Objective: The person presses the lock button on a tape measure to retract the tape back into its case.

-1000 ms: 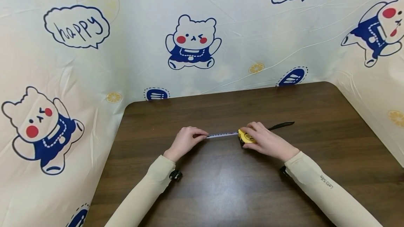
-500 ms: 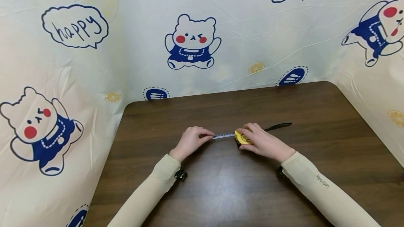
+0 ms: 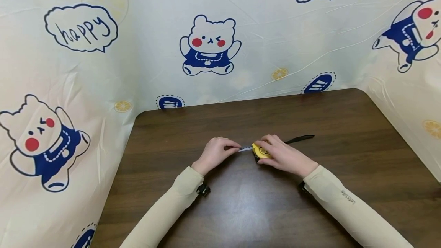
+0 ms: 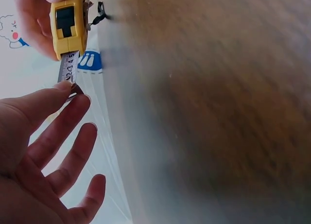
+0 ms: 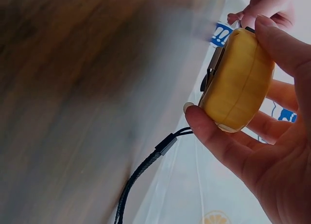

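A yellow and black tape measure (image 3: 260,151) is in my right hand (image 3: 283,157), with thumb and fingers around its case. In the right wrist view the yellow case (image 5: 240,83) shows large, and a black wrist strap (image 5: 141,170) trails from it. My left hand (image 3: 215,154) pinches the hooked end of the short white blade (image 4: 68,68) between thumb and index finger. Its other fingers are spread apart. Black numbers up to about 5 show on the blade between the left fingertips and the case mouth.
Both hands are over a dark brown wooden table (image 3: 241,209). A pale curtain (image 3: 155,49) printed with bears and the word happy hangs along the table's back and sides. Each sleeved wrist carries a small black camera (image 3: 203,190).
My left hand has moved right and the tape measure in my right hand slightly left. The exposed blade between them has become much shorter.
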A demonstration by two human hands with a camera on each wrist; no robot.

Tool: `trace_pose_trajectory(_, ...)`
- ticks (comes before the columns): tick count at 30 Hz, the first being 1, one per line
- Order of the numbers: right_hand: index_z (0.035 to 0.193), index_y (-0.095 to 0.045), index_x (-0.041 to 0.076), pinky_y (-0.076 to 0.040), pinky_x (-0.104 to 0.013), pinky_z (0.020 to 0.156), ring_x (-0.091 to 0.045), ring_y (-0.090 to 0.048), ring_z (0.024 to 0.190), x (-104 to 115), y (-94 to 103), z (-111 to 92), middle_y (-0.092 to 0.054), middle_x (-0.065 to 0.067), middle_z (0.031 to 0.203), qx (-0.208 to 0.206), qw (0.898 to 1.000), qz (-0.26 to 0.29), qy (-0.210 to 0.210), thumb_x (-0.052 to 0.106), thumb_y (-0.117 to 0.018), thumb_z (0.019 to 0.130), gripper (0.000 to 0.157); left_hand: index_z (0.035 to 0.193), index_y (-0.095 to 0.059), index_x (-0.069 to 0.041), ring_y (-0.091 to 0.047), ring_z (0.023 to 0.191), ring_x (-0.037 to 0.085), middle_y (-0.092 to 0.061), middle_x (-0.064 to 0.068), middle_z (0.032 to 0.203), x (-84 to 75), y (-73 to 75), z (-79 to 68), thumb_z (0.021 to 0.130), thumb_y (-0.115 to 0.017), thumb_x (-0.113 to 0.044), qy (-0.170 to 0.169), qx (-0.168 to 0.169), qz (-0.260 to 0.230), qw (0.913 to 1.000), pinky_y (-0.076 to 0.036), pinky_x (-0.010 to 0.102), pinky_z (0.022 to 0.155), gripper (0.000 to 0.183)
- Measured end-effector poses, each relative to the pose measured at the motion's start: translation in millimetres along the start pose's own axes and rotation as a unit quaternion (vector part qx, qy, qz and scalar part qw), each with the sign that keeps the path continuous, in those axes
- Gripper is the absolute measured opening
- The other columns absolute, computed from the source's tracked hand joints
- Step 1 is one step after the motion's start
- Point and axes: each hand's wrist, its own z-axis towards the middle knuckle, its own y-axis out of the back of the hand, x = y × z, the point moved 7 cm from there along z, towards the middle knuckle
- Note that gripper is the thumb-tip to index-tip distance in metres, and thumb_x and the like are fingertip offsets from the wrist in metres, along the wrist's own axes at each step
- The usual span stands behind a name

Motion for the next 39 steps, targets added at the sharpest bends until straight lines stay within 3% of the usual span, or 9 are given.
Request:
trace_pose_trajectory(11, 0.143, -0.059, 0.009, -0.054, -0.035, 0.087, -0.017, -0.050, 0.108, 6.4, -3.9, 3.8, -0.056, -0.007, 0.128, 0.007, 1.000, 0.002, 0.013, 0.034, -0.077, 0.097, 0.056, 0.106, -0.084, -0.021, -0.070, 0.088, 0.013, -0.079, -0.006, 0.098, -9.9, -5.1, 4.7, 0.096, -0.077, -0.022, -0.016, 0.004, 0.006, 0.9998, -0.056, 0.032, 0.078, 0.012)
trace_pose_trajectory(24, 0.142, -0.059, 0.008, -0.054, -0.036, 0.088, -0.018, -0.051, 0.111, 10.4, -4.9, 7.0, -0.056, -0.007, 0.129, 0.005, 1.000, 0.004, 0.015, 0.033, -0.077, 0.096, 0.055, 0.105, -0.084, -0.020, -0.070, 0.088, 0.014, -0.079, -0.005, 0.097, -16.3, -8.3, 9.9, 0.095, -0.078, -0.024, -0.036, -0.016, 0.019, 0.9990, -0.056, 0.034, 0.079, 0.012)
trace_pose_trajectory(39, 0.141, -0.060, 0.007, -0.054, -0.035, 0.088, -0.018, -0.051, 0.110, 14.9, -6.1, 9.7, -0.056, -0.006, 0.128, 0.007, 1.000, 0.002, 0.024, 0.032, -0.077, 0.096, 0.054, 0.112, -0.082, -0.017, -0.071, 0.094, 0.019, -0.079, -0.001, 0.102, -18.2, -7.4, 8.6, 0.096, -0.077, -0.024, -0.024, -0.018, 0.013, 0.9995, -0.056, 0.037, 0.082, 0.018)
